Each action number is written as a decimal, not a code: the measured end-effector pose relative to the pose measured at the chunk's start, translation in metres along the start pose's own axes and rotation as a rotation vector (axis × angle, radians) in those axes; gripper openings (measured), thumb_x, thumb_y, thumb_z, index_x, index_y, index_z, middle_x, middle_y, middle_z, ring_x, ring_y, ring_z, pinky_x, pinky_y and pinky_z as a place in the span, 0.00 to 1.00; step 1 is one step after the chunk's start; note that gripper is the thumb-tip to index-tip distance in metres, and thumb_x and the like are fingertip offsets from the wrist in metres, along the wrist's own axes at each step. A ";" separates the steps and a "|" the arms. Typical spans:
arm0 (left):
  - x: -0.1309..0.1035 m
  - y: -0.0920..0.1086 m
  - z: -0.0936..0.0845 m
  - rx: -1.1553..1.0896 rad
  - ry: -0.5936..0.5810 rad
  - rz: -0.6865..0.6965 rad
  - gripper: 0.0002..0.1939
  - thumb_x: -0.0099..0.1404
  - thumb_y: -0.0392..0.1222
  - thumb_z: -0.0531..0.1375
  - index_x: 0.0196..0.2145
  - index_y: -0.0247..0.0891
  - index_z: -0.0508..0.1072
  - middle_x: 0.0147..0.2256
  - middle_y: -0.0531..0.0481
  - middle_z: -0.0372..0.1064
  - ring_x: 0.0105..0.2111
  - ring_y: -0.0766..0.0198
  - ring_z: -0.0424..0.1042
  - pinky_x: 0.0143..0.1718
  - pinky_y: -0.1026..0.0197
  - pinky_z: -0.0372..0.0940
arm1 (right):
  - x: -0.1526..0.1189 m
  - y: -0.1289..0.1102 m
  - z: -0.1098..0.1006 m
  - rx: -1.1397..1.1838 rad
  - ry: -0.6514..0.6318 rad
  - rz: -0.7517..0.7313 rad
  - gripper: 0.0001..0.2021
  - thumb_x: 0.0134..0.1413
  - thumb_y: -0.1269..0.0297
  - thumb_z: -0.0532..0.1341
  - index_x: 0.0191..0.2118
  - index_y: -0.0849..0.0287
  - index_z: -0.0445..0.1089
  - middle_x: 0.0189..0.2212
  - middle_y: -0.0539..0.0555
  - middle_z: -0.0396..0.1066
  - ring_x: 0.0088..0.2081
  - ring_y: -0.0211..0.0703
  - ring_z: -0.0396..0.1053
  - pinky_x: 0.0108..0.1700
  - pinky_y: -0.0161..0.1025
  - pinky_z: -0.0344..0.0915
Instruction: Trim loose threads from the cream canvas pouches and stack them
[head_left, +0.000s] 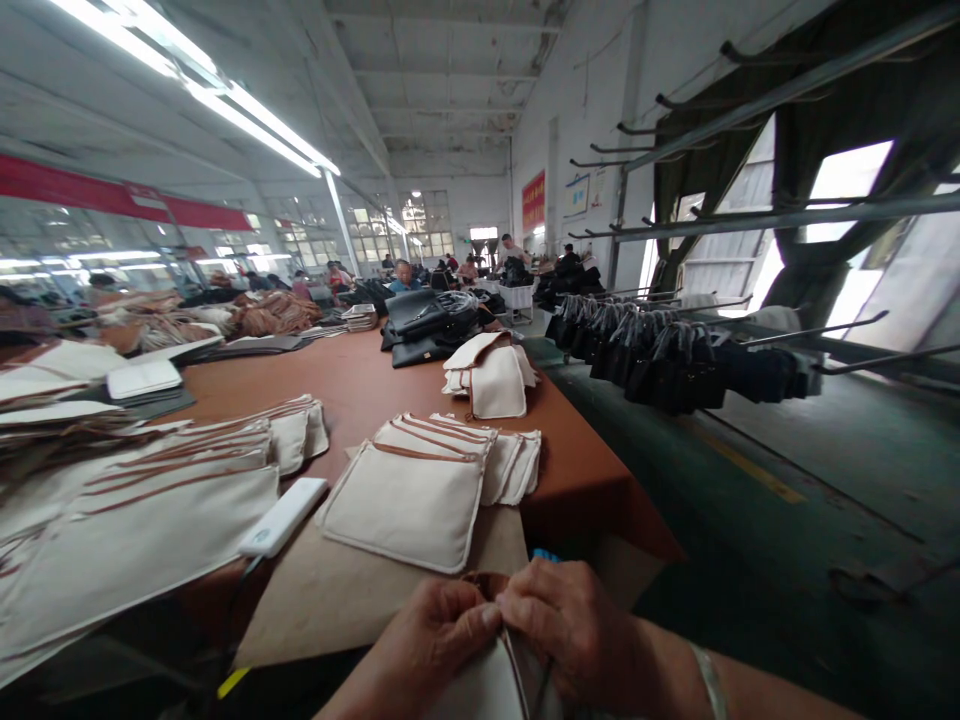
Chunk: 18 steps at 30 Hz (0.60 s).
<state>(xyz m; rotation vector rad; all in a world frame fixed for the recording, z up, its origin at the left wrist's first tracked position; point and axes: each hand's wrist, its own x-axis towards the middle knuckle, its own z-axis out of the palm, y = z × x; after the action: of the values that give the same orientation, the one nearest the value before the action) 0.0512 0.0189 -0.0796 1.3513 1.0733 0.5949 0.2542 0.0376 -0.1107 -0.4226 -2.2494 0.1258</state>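
Observation:
At the bottom centre, my left hand (435,635) and my right hand (566,620) are closed close together on a cream fabric bag piece (484,690). Thumbs and fingers pinch its upper edge, where some brown trim shows. My palms hide much of the piece, and its lower part runs out of view. Just beyond my hands, a stack of cream fabric bag pieces (409,505) with brown strips lies on brown paper (337,590). A small blue thing (545,554) shows behind my right hand; its kind cannot be made out.
More cream pieces (180,530) are spread at the left, beside a white power bank (285,517) with a cable. Further along the brown table (322,365) lie another cream stack (495,380) and black bags (427,320). Black bags (660,360) hang from a metal rack at the right.

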 end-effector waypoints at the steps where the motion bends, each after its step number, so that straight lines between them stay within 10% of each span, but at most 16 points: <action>1: 0.000 -0.001 -0.002 0.043 -0.016 0.016 0.30 0.57 0.70 0.60 0.24 0.36 0.64 0.22 0.58 0.48 0.23 0.69 0.46 0.23 0.64 0.42 | -0.001 -0.001 0.000 0.044 0.018 -0.007 0.11 0.61 0.72 0.51 0.45 0.61 0.68 0.32 0.58 0.71 0.32 0.44 0.67 0.34 0.38 0.63; 8: -0.012 0.018 -0.002 0.298 -0.028 0.132 0.22 0.67 0.59 0.54 0.26 0.38 0.60 0.25 0.56 0.51 0.26 0.67 0.49 0.25 0.64 0.46 | 0.010 -0.003 -0.022 0.885 -0.159 0.797 0.19 0.62 0.49 0.57 0.44 0.61 0.69 0.26 0.47 0.65 0.21 0.32 0.59 0.25 0.30 0.57; 18: -0.016 0.019 -0.005 0.385 -0.006 0.250 0.22 0.66 0.58 0.57 0.24 0.38 0.63 0.26 0.54 0.57 0.27 0.66 0.55 0.27 0.65 0.53 | 0.038 -0.001 -0.037 0.899 -0.390 0.685 0.11 0.55 0.62 0.62 0.27 0.63 0.67 0.21 0.45 0.58 0.24 0.31 0.52 0.24 0.29 0.49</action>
<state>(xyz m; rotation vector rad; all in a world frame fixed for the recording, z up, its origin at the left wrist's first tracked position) 0.0446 0.0107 -0.0569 1.8401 1.0559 0.5836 0.2591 0.0478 -0.0587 -0.6705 -2.0326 1.6038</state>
